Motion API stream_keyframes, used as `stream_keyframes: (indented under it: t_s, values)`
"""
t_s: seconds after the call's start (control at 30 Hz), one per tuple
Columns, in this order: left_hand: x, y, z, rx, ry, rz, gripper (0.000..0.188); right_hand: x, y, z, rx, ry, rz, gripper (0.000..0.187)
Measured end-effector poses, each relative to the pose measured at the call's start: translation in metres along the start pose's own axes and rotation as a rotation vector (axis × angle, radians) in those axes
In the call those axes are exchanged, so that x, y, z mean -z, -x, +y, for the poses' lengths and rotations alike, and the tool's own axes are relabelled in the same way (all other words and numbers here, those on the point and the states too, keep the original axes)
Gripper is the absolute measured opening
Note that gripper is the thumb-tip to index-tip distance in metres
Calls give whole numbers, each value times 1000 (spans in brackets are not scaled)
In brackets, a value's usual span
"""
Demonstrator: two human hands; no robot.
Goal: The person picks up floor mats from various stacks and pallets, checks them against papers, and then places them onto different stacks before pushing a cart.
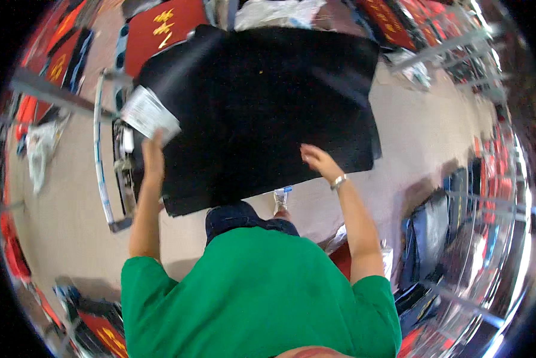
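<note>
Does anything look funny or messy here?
A little: a tiny orange-yellow speck shows against the big black sheet; I can't tell what it is. At the sheet's right edge, another dark layer seems to poke out, so the edges don't line up.

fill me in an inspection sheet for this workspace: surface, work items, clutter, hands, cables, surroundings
Surface: support mostly hidden under a large black sheet; its near edge hangs by the person's lap.
Work items: the black sheet, spread out wide; white printed papers over its left side.
Clutter: white plastic bag at left; crumpled clear-white plastic beyond the far edge.
Left hand: fingers on the papers' near corner, apparently gripping.
Right hand: empty, over the sheet's near right part; contact unclear; silver wristband.
Cables: nothing seen.
Surroundings: beige floor, grey metal frames, dark red panel with gold characters behind.
</note>
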State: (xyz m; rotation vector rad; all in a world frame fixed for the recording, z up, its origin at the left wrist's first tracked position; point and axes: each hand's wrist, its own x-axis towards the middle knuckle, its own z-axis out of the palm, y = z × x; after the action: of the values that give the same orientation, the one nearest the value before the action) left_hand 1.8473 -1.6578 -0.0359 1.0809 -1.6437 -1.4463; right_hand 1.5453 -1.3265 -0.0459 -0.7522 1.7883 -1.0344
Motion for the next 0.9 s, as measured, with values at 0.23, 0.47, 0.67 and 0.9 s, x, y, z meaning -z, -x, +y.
stream_keyframes:
  t_s: [0.23, 0.47, 0.67, 0.9]
  values:
    - [-58, 179, -196, 976, 375, 314, 33, 27, 12, 179, -753, -590, 180, 41]
    - [-165, 172, -233, 1105, 628, 648, 31, 46, -33, 262, -1044, -1049, 762, 33]
    - [-189, 143, -219, 838, 83, 599, 29, 75, -27, 263, -726, -989, 589, 15]
    - [-246, 209, -241, 702, 184, 475, 36, 139, -32, 280, -642, -866, 826, 17]
